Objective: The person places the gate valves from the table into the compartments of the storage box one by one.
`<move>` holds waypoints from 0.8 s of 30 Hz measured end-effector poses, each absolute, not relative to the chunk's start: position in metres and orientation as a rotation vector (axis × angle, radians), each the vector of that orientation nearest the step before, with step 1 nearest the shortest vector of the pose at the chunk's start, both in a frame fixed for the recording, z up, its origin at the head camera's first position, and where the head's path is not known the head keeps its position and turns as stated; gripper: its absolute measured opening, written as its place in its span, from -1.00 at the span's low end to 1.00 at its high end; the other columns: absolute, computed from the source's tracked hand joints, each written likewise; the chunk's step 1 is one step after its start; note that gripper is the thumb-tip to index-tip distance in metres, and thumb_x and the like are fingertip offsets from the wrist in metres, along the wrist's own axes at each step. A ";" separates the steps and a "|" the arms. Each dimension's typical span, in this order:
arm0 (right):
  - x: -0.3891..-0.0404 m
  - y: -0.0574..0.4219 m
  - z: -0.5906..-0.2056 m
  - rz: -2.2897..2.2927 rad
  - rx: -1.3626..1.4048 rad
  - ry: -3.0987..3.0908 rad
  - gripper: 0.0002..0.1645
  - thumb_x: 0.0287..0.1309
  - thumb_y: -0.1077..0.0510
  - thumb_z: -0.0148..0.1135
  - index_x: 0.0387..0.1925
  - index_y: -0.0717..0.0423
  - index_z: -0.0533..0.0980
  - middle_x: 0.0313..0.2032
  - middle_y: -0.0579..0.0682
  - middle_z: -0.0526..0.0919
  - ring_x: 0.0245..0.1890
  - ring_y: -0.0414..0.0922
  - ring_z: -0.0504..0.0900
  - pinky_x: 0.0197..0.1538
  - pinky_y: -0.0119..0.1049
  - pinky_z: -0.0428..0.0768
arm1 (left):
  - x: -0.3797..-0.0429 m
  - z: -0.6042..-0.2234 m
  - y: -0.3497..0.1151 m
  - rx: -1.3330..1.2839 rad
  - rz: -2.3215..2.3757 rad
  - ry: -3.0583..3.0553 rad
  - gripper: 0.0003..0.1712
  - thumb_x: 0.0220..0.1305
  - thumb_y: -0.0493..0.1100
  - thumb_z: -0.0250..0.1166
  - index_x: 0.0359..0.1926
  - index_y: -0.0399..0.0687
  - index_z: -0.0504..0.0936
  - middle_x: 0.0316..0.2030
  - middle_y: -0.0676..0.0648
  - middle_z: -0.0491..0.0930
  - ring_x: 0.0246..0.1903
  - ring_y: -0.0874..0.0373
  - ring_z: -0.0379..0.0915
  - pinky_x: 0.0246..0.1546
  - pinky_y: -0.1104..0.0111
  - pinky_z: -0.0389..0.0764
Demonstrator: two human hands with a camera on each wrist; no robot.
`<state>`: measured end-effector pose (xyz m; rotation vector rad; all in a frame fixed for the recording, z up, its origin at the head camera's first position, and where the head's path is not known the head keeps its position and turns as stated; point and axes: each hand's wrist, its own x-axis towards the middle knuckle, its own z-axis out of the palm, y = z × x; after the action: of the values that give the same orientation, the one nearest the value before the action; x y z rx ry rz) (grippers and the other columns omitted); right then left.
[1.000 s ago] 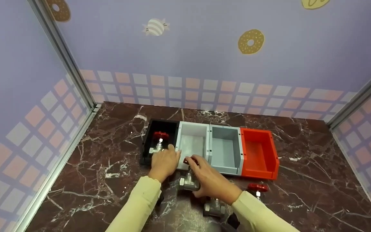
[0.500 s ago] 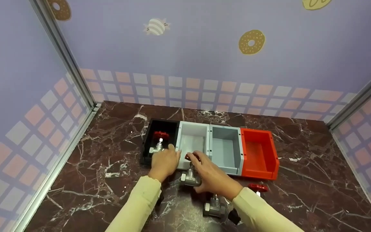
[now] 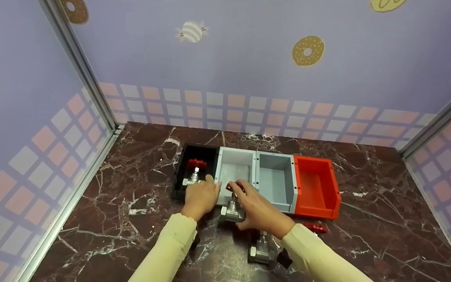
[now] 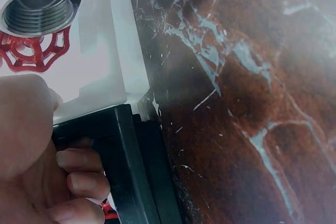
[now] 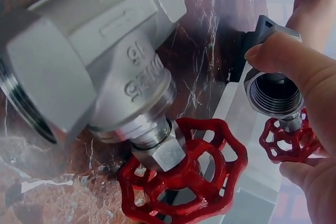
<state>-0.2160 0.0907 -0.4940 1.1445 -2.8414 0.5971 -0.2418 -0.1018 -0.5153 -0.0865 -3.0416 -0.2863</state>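
Observation:
My right hand (image 3: 258, 209) grips a metal handwheel valve (image 3: 231, 212) in front of the white bin, thumb at one end of the body and fingers by its red wheel. The right wrist view shows this valve's threaded end (image 5: 274, 94) and red handwheel (image 5: 290, 142). My left hand (image 3: 202, 197) lies at the front of the black bin (image 3: 202, 150), its fingers (image 4: 86, 182) loosely curled, with nothing visible between them. Beside it, inside that bin, stands another handwheel valve (image 3: 192, 179). A second valve (image 3: 261, 251) stands below my right hand.
A white bin (image 3: 236, 152), a grey bin (image 3: 273, 157) and a red bin (image 3: 337, 207) continue the row to the right. Another red handwheel (image 3: 316, 227) shows beside the right sleeve. Patterned walls enclose the marbled tabletop (image 3: 139, 172).
My right hand has moved slightly up and away from me with the valve, towards the white bin. The left hand has stayed at the black bin.

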 end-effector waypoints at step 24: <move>-0.231 0.090 -0.496 0.610 1.163 -2.862 0.40 -0.48 0.06 0.62 0.46 0.07 0.05 0.35 0.26 0.20 0.21 0.13 0.42 0.16 -0.08 0.53 | -0.243 -0.518 -0.103 -0.094 -0.303 -3.026 -0.55 0.45 0.16 -0.04 -0.28 -0.15 0.42 -0.47 -0.25 0.65 -0.46 -0.18 0.63 -0.49 0.02 0.55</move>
<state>-0.2310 0.0903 -0.4959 1.1627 -2.8624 0.6101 -0.2433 -0.1028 -0.5177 -0.0936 -3.0258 -0.3030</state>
